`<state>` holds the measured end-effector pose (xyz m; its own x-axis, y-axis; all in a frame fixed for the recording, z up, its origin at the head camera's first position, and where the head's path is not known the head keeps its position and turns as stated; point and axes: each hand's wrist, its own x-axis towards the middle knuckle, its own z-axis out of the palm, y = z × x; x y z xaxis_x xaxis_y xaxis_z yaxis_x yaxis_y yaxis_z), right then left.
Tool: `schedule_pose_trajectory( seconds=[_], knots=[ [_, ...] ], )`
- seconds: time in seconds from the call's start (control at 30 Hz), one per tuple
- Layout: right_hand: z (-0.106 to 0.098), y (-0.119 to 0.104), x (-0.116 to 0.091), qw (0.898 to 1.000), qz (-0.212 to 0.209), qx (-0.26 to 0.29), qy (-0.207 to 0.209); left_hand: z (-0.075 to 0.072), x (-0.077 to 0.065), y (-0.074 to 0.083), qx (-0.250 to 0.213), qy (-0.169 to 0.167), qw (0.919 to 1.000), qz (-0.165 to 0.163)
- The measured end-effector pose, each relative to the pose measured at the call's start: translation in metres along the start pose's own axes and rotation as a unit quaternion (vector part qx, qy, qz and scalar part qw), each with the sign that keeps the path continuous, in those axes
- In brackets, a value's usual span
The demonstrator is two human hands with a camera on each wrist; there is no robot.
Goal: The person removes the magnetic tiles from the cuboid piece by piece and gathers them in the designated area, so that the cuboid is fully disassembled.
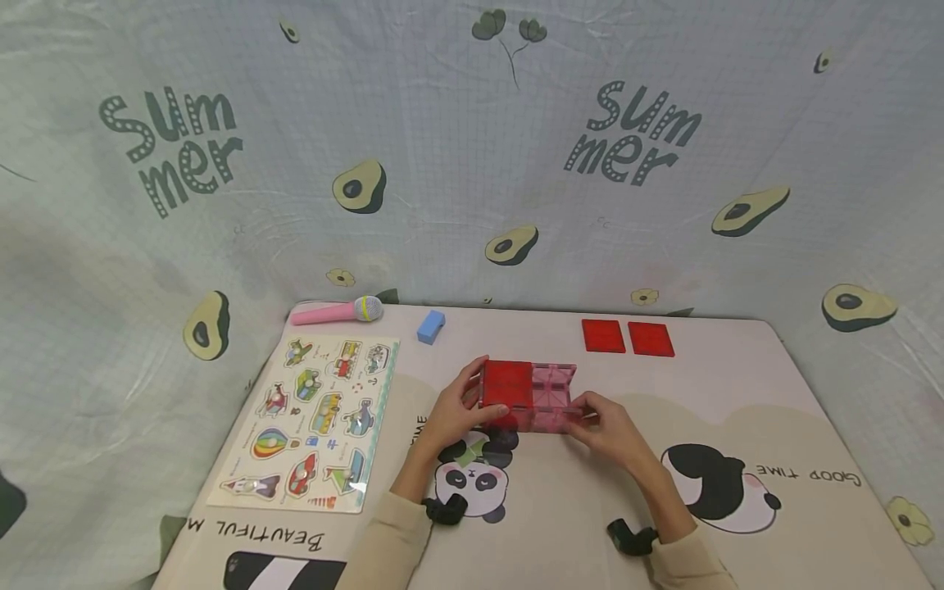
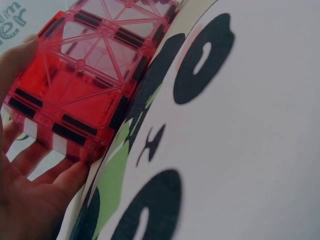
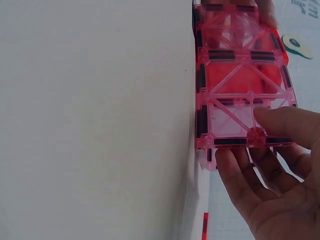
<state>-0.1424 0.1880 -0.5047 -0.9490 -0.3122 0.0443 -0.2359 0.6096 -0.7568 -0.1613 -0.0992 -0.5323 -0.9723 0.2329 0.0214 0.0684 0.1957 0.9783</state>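
A box-like block built of magnetic tiles (image 1: 509, 383) stands at mid-table, its left part covered by a solid red tile and its right part of clear pink tiles. My left hand (image 1: 451, 416) grips the left end, thumb over the front upper edge and fingers along the side. At the other end, my right hand (image 1: 610, 428) pinches a clear pink tile (image 3: 230, 122) between thumb and fingers. In the left wrist view, black magnet strips line the edges of the pink tiles (image 2: 97, 47).
Two red square tiles (image 1: 603, 336) lie at the back right. A blue block (image 1: 431, 327) and a pink toy microphone (image 1: 328, 313) are at the back left. A picture puzzle board (image 1: 243, 459) covers the left side. The table mat (image 1: 560, 508) carries panda and dog prints; a curtain hangs behind.
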Motion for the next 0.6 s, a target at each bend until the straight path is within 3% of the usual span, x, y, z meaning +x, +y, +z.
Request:
schedule_pose_trajectory(
  seconds=[0.6],
  knots=[
    [-0.0016,-0.0004,-0.0002,1.0,-0.014,-0.003,-0.007,0.0001,0.0,-0.0011,0.01,0.004,0.9999,-0.001]
  ],
)
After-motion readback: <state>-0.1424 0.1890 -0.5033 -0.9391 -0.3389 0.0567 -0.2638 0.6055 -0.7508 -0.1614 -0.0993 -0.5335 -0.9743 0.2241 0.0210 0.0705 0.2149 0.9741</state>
